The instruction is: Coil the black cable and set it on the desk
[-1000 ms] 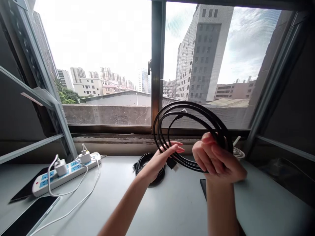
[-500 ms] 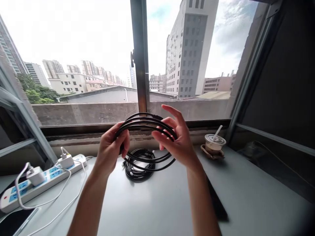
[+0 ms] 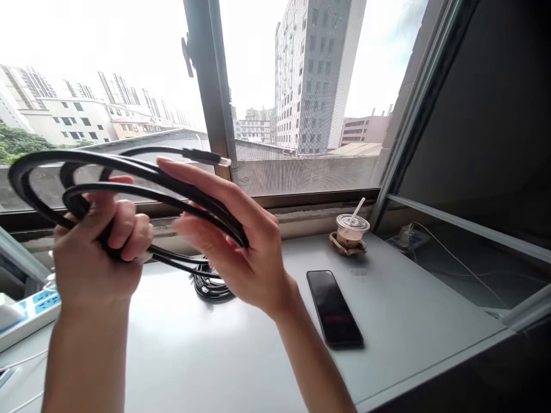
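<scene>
A loosely coiled black cable (image 3: 86,156) is held up above the table in front of the window. My left hand (image 3: 101,252) is closed in a fist around the left side of its loops. On the right, the loops run into my right hand (image 3: 245,246), between its thumb and long, extended fingers; the fingertips are slightly blurred. One cable end with a black plug (image 3: 202,156) and a light metal tip sticks out above the right fingers. Behind the right wrist a second black cable coil (image 3: 210,289) lies on the table, partly hidden.
A black phone (image 3: 336,312) lies on the grey-white table (image 3: 404,338) to the right. Farther back a lidded drink cup (image 3: 350,232) with a straw sits in a brown holder. A white power strip (image 3: 30,321) with plugs is at the left edge.
The view has turned right, bringing the whole phone into sight. Both hands and the held cable now appear farther left and closer, and the plug end shows above the right fingers.
</scene>
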`<act>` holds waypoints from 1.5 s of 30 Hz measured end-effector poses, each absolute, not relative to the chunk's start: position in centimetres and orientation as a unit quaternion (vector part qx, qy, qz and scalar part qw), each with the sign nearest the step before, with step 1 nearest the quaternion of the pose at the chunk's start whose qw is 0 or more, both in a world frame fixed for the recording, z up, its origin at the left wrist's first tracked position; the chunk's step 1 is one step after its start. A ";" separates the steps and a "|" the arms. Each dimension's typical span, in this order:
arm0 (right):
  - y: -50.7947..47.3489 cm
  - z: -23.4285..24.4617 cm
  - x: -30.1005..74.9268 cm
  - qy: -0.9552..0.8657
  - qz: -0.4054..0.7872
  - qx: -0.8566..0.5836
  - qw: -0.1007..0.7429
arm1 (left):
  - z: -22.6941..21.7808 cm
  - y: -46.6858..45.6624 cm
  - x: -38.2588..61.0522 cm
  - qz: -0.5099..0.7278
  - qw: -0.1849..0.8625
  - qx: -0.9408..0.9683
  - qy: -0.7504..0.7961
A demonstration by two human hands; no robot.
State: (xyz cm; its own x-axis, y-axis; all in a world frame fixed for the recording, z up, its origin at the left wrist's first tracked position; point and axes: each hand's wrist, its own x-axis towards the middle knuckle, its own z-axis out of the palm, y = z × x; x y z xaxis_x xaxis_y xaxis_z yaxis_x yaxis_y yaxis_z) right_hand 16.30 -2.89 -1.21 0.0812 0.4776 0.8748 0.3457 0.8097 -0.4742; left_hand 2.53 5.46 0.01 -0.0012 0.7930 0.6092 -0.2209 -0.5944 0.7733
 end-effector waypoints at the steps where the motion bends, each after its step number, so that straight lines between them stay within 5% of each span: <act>1: -2.8 -1.2 16.5 -0.666 0.050 -0.309 0.677 | -0.1 5.6 2.7 0.643 0.406 0.612 0.216; 16: 2.7 -2.7 21.8 -0.626 0.045 -0.342 0.699 | -2.1 7.6 3.9 0.414 0.538 0.713 0.176; 24: 3.0 -2.5 20.2 -0.659 0.039 -0.345 0.668 | -2.2 7.3 3.9 0.492 0.320 0.759 0.282; 38: 2.3 -2.3 18.1 -0.622 0.009 -0.352 0.699 | -0.9 3.6 3.9 0.614 0.137 0.684 0.369; 45: 0.8 -2.0 18.1 -0.647 -0.028 -0.437 0.624 | -0.6 2.9 2.8 0.629 0.108 0.661 0.395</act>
State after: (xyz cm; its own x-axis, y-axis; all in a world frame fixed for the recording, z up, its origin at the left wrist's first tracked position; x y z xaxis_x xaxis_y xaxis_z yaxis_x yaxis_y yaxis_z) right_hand 18.09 0.77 -1.99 0.1600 0.5309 0.8322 0.5998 0.6173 -0.5091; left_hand 2.84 2.86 -0.63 -0.1029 0.6581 0.7459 0.3869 -0.6643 0.6395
